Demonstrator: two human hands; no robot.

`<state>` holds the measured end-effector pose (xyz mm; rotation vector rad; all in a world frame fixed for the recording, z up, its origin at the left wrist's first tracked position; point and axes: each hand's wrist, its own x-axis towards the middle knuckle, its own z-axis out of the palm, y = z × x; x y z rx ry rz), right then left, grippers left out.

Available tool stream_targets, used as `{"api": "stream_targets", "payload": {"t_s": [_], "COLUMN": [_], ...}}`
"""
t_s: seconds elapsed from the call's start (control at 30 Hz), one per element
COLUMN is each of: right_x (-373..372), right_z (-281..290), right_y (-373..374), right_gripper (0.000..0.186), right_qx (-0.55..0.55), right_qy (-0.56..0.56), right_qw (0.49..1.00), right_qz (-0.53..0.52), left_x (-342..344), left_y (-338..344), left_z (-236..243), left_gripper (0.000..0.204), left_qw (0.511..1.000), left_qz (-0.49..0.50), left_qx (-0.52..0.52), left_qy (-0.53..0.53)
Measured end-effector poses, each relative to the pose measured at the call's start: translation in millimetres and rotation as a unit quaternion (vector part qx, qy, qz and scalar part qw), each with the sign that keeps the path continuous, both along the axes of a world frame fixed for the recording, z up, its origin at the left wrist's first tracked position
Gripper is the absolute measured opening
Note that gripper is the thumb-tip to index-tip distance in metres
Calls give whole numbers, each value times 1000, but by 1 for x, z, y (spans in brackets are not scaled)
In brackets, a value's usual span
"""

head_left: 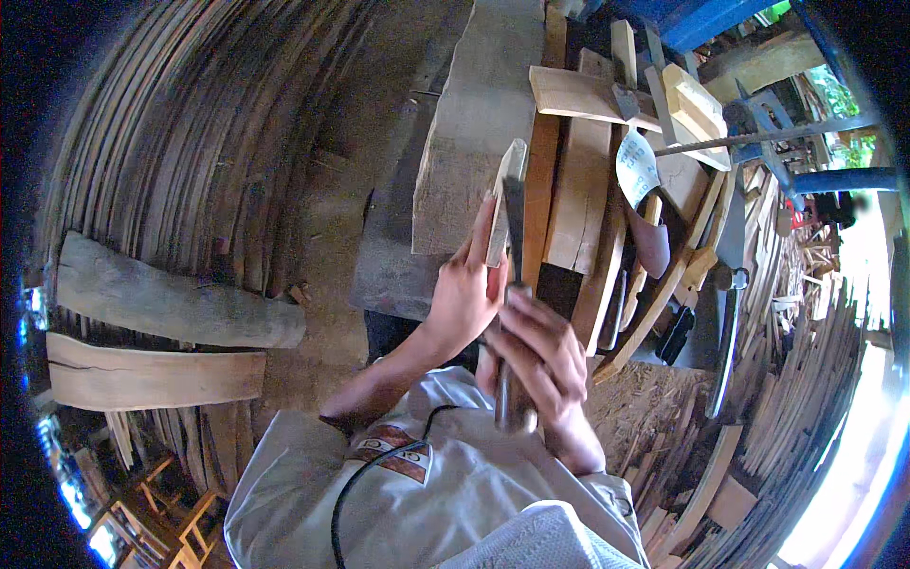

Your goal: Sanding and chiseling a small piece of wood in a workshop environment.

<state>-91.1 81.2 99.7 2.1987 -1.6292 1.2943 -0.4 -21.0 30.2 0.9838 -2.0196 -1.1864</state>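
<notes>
My left hand point(464, 294) is closed around a narrow, pale piece of wood point(509, 171), which stands out ahead of the fingers. In my right hand point(545, 351) is what looks like a chisel point(515, 223), its fingers wrapped round the handle. The dark flat blade points away from me and lies along the right side of the wood piece, seemingly against it. The handle's rounded end shows below the right hand, close to my shirt. Part of the right hand is smeared by motion.
Ahead is a bench of thick timber point(479, 104). To its right lie planks point(580, 209), a handsaw point(739, 228), a hammer point(728, 332) and a paper-covered piece point(637, 166). Boards point(171, 289) lean at the left; wood strips and shavings point(654, 403) cover the right floor.
</notes>
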Motion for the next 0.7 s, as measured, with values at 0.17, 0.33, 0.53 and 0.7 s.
{"api": "stream_targets", "payload": {"t_s": [0.17, 0.33, 0.53, 0.7], "right_x": [10, 15, 19, 17], "right_z": [-16, -23, -30, -31], "right_y": [12, -1, 2, 24], "right_gripper": [14, 12, 12, 21], "right_qx": [-54, -105, -87, -63], "right_qy": [3, -7, 41, 53], "right_qw": [999, 994, 995, 996], "right_qz": [4, 7, 13, 20], "left_x": [0, -4, -6, -3], "left_y": [-1, -4, -8, -8], "left_z": [-16, -17, -18, -14], "left_gripper": [94, 43, 30, 84], "left_qw": [994, 993, 994, 999], "left_qz": [18, 92, 85, 7], "left_qx": [-111, -72, -62, -49], "left_qy": [4, -6, 10, -13]}}
